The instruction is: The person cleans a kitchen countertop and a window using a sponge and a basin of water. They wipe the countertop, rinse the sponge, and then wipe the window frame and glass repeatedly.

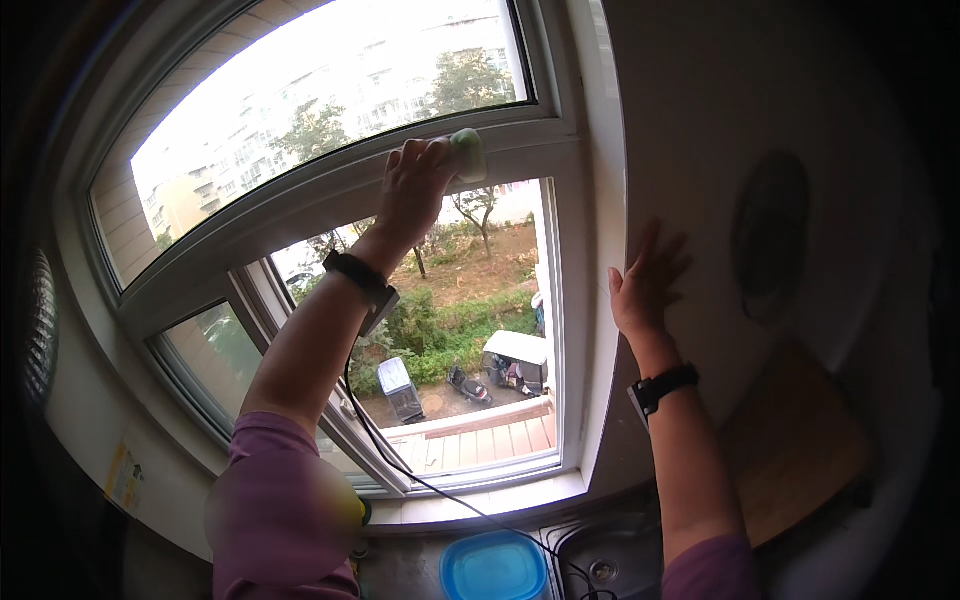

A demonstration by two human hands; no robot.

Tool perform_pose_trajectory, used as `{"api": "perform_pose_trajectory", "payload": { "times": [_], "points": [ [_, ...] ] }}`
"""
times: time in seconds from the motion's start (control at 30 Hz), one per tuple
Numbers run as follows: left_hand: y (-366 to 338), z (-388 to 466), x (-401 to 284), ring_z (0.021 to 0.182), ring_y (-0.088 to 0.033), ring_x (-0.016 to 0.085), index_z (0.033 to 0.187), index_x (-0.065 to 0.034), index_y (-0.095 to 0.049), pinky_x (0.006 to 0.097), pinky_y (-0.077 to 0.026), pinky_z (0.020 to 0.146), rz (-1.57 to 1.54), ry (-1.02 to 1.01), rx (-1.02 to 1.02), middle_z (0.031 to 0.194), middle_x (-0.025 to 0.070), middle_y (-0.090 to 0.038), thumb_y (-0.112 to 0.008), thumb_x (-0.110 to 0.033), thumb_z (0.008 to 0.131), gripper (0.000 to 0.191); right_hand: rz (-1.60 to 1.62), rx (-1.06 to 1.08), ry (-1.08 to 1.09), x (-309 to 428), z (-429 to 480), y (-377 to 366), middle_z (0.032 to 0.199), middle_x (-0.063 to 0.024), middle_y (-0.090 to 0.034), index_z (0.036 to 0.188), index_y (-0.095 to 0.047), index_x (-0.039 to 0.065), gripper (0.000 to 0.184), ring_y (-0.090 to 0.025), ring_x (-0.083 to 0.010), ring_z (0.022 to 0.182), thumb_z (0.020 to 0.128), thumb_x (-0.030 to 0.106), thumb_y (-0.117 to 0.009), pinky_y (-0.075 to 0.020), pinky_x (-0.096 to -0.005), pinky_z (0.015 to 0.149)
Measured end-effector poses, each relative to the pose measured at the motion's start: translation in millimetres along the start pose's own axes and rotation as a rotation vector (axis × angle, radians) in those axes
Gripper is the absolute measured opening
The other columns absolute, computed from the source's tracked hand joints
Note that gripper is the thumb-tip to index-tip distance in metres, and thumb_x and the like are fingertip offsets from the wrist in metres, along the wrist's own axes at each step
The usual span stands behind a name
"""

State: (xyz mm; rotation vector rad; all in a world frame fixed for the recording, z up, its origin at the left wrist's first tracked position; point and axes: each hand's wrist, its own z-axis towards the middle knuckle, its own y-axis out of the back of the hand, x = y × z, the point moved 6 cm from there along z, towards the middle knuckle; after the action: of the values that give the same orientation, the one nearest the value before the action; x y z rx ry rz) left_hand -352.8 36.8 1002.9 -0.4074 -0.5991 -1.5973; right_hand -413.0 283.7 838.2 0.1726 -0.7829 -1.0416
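Observation:
My left hand (412, 184) reaches up and grips a pale green sponge or folded cloth (470, 156). It presses this on the white horizontal bar of the window frame (517, 154), between the upper pane and the open lower section. The fingertips are partly hidden behind the green piece. To the right, my right hand (646, 289) is spread against the shaded wall (675, 150) beside the window recess, holding nothing. Each wrist wears a black band with a small device, and a dark cable (420, 480) hangs from the left one.
Below the sill (480, 501) are a blue plastic basin (495, 566) and a metal sink (622, 547), with the cable trailing into the sink. A wooden board (799, 442) leans at the right. A dark oval object (772, 232) is on the right wall. Outside, parked vehicles stand far below.

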Motion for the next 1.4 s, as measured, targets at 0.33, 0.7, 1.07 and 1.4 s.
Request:
{"api": "perform_pose_trajectory", "payload": {
  "times": [0.33,0.7,1.07,1.4],
  "points": [
    [-66,65,-83,0.089,-0.050,0.020,0.092,-0.0124,-0.061,0.0343,-0.043,0.081,-0.007,-0.126,0.042,0.095,0.0013,-0.054,-0.058,-0.009,0.074,0.018,0.001,0.042,-0.028,3,-2,5,0.149,-0.0279,0.001,0.148,-0.002,0.020,0.093,-0.007,-0.0566,0.132,0.082,0.029,-0.067,-0.0323,-0.0756,0.085],
    [-57,60,-84,0.094,-0.049,0.023,0.105,-0.0118,-0.060,0.0386,-0.041,0.081,-0.026,0.032,0.112,0.103,0.0030,-0.053,-0.059,-0.019,0.079,0.026,0.000,0.049,-0.035,-1,-1,1,0.149,-0.0267,0.000,0.147,-0.004,0.022,0.092,-0.008,-0.0554,0.132,0.081,0.030,-0.068,-0.0326,-0.0749,0.085],
    [-82,43,-105,0.090,-0.049,0.027,0.084,-0.0066,-0.061,0.0397,-0.042,0.073,-0.062,0.111,-0.011,0.098,0.0089,-0.053,-0.055,-0.007,0.073,0.013,0.031,0.049,-0.035,-2,0,0,0.150,-0.0250,0.002,0.147,-0.003,0.024,0.091,-0.006,-0.0555,0.133,0.082,0.030,-0.066,-0.0305,-0.0754,0.087],
    [-67,38,-100,0.086,-0.050,0.024,0.086,-0.0062,-0.061,0.0374,-0.041,0.072,0.006,0.033,-0.061,0.092,0.0083,-0.052,-0.057,-0.011,0.073,0.015,0.014,0.119,-0.054,2,0,1,0.150,-0.0254,0.004,0.147,0.001,0.025,0.091,-0.003,-0.0558,0.133,0.084,0.030,-0.065,-0.0301,-0.0754,0.087]
  ]
}}
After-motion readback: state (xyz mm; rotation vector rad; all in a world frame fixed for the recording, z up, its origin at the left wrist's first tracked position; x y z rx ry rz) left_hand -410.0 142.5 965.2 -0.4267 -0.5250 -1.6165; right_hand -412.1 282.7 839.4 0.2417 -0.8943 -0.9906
